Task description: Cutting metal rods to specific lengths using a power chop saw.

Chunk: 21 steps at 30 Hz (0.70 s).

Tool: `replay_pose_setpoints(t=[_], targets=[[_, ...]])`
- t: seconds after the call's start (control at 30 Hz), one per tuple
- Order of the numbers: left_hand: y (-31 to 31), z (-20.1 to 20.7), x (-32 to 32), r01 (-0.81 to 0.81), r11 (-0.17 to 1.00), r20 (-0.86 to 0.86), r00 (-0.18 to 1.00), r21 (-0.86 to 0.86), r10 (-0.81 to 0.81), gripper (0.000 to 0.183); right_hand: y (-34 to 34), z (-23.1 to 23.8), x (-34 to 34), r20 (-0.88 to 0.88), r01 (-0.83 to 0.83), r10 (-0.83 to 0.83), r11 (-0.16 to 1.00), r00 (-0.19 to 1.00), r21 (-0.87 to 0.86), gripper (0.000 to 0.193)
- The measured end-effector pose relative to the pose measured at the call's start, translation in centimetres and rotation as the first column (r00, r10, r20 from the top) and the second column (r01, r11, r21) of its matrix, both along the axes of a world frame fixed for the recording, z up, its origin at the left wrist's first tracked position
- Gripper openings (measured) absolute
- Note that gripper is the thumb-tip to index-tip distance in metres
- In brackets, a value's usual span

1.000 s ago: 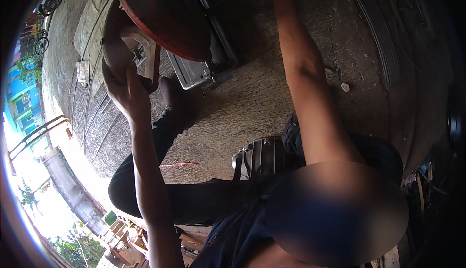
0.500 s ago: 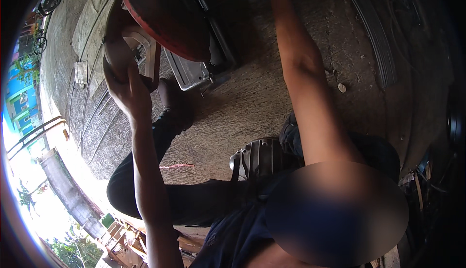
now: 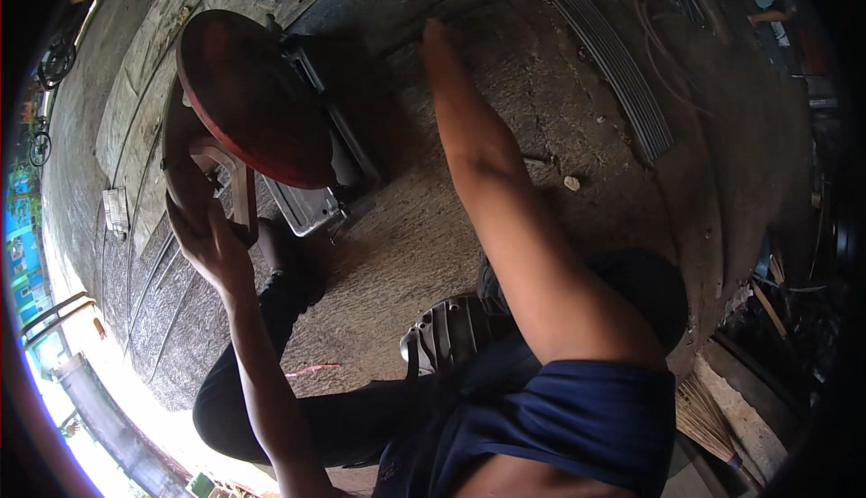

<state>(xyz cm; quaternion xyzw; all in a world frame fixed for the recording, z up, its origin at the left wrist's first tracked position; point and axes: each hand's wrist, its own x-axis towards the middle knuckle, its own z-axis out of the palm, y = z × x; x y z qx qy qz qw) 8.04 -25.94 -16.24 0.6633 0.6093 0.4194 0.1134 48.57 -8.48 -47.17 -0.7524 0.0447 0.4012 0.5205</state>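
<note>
My left hand [image 3: 216, 250] is closed around the lower end of a dark curved part [image 3: 185, 160], thumb on the near side. This part stands on edge beside a large round disc-shaped piece [image 3: 257, 106], dark with a red rim. Between the two shows a pale angular frame [image 3: 242, 187]. Behind and below the disc lies a black rectangular tray-like base [image 3: 311, 209] on the ground. My right arm reaches far forward, and my right hand [image 3: 440, 40] is in shadow. Its fingers cannot be made out, nor whether it holds anything.
A ribbed metal casing [image 3: 446, 331] sits by my bent legs. Ridged grey strips [image 3: 618, 74] lie at the far right, near a pale stone [image 3: 572, 183]. A broom [image 3: 708, 417] is at lower right. Another person's arm [image 3: 771, 17] shows at the far right edge.
The view has shifted, so the disc, base and both arms appear lower and further left. My left hand keeps its hold on the curved part. The broom and another person's arm have come into view.
</note>
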Motion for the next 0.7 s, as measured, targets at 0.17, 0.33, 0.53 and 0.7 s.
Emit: replay_pose_setpoints(t=[0.17, 0.33, 0.53, 0.7], targets=[[-0.2, 0.0, -0.2, -0.025, 0.999, -0.048, 0.999, -0.024, 0.024, 0.067, -0.7, 1.3, -1.3, -0.116, 0.308, -0.294, 0.942, 0.949, 0.136, 0.057], [-0.1, 0.3, 0.1, -0.049, 0.998, -0.074, 0.996, -0.031, 0.046, 0.067, -1.9, 2.9, -1.8, -0.170, 0.274, -0.239, 0.936, 0.956, 0.223, 0.060], [-0.3, 0.5, 0.5, -0.059, 0.997, -0.056, 0.997, -0.051, 0.056, 0.068, -2.9, 4.4, -2.4, -0.276, 0.331, -0.259, 0.907, 0.926, 0.259, 0.057], [-0.3, 0.5, 0.5, -0.041, 0.998, -0.020, 0.999, -0.042, 0.040, 0.068, -3.5, 5.5, -2.6, -0.333, 0.370, -0.277, 0.892, 0.901, 0.261, 0.056]])
